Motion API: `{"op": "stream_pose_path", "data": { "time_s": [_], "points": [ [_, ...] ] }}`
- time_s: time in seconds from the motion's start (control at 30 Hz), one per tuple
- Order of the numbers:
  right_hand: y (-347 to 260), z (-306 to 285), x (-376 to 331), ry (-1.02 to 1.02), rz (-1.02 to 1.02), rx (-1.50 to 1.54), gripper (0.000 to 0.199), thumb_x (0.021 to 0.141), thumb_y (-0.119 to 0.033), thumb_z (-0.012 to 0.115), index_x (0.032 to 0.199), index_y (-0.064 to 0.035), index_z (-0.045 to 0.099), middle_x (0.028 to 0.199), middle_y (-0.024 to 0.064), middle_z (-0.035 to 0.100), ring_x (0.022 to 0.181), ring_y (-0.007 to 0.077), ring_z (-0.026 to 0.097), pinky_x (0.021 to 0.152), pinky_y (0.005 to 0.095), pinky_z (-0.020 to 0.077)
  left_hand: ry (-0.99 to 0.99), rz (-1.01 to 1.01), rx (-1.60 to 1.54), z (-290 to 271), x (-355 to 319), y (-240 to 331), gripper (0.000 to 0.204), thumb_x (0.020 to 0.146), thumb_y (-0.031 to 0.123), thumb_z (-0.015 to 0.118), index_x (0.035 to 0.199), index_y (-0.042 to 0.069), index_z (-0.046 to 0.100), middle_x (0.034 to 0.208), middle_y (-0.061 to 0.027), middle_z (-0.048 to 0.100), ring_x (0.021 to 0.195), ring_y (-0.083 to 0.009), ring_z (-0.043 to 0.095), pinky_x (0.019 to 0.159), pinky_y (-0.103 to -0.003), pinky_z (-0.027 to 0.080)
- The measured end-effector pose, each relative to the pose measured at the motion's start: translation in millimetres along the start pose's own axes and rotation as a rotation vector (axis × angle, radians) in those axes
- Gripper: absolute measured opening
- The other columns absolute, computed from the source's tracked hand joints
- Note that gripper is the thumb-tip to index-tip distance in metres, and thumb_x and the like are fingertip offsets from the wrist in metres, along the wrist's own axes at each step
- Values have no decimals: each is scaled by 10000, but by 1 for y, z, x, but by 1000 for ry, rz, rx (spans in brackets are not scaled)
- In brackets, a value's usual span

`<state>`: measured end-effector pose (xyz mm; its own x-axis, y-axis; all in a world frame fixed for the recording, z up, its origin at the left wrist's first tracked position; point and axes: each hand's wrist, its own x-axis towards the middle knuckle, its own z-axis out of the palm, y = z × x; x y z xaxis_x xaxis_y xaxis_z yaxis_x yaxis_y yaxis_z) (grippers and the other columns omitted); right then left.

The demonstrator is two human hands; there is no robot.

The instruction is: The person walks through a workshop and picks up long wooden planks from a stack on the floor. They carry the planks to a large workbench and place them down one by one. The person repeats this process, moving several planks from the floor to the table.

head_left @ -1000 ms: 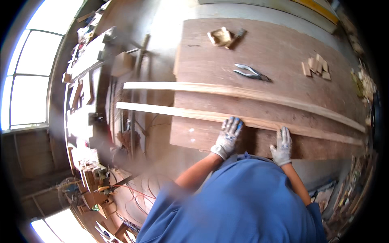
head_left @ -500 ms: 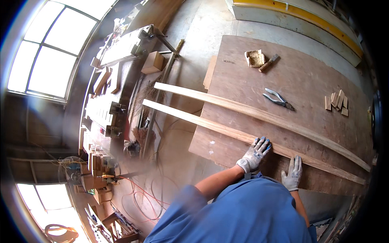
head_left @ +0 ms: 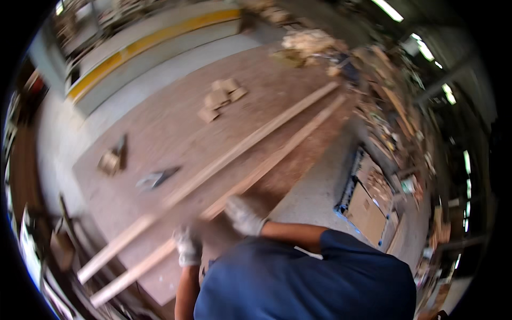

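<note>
Two long, narrow wooden strips lie side by side across a brown board: the near strip (head_left: pixel 277 156) and the far strip (head_left: pixel 250 143). My left hand (head_left: pixel 188 247), in a pale work glove, is at the near strip's edge. Farther along that edge is my right hand (head_left: pixel 244 215), also gloved. Motion blur smears the fingers of both, so their grip cannot be made out. Beyond the strips, pliers (head_left: pixel 156 178) lie on the brown board (head_left: pixel 160 120). Several small wooden blocks (head_left: pixel 218 99) are grouped farther back.
A small yellowish box (head_left: pixel 110 162) sits at the board's left beside a chisel-like tool (head_left: pixel 122 143). Behind stands a long pale structure with a yellow band (head_left: pixel 128 52). Wood scraps (head_left: pixel 309 40) are heaped at the back. A crate with cardboard (head_left: pixel 367 213) stands at right.
My view has swung to the right, bringing the crate and scrap heap into sight. Both hands stay near the near strip, now blurred; earlier their fingers lay stretched out on it.
</note>
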<state>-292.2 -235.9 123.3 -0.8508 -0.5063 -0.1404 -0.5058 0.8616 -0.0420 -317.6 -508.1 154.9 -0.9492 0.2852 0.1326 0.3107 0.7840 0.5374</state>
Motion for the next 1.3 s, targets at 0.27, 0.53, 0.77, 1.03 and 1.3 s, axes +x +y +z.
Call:
{"op": "stream_pose_path", "data": {
  "time_s": [0.27, 0.53, 0.77, 1.03, 1.3],
  "points": [
    [-18, -45, 9, -179, 211, 77, 763, 917, -458, 579, 1530, -52, 372, 1623, 183, 264, 1510, 353, 212, 1117, 486, 332, -36, -12, 9, 22, -7, -26, 523, 812, 232, 741, 1292, 87, 588, 1227, -186, 577, 1148, -398, 520, 1003, -537, 392],
    [-21, -37, 14, -142, 194, 40, 771, 912, -468, 587, 1531, -60, 375, 1623, 180, 267, 1511, 344, 215, 1132, 469, 319, -9, 9, 29, 25, -8, -38, 592, 788, 225, 763, 1327, 69, 574, 1261, -191, 596, 1135, -395, 542, 997, -522, 396],
    [-20, -32, 14, -137, 208, 43, 765, 917, -478, 580, 1528, -61, 383, 1621, 178, 277, 1510, 341, 221, 1123, 472, 325, -23, 21, -19, 19, 1, -36, 573, 760, 244, 787, 1261, 32, 607, 1098, -157, 663, 1034, -375, 580, 938, -504, 433],
    [-20, -34, 19, -136, 227, 33, 747, 919, -467, 585, 1524, -72, 392, 1623, 172, 275, 1503, 349, 226, 1035, 486, 388, -182, 12, -44, 5, 18, -40, 455, 715, 247, 830, 1101, 72, 666, 982, -137, 680, 946, -371, 604, 851, -494, 469],
    [-6, -35, 52, -84, 213, -22, 724, 935, -467, 552, 1521, -69, 403, 1600, 116, 356, 1490, 315, 268, 1014, 442, 388, -193, -32, 57, -10, 42, -36, 411, 851, 324, 752, 1158, 57, 697, 1042, -169, 678, 1000, -371, 597, 880, -483, 466]
  ]
}}
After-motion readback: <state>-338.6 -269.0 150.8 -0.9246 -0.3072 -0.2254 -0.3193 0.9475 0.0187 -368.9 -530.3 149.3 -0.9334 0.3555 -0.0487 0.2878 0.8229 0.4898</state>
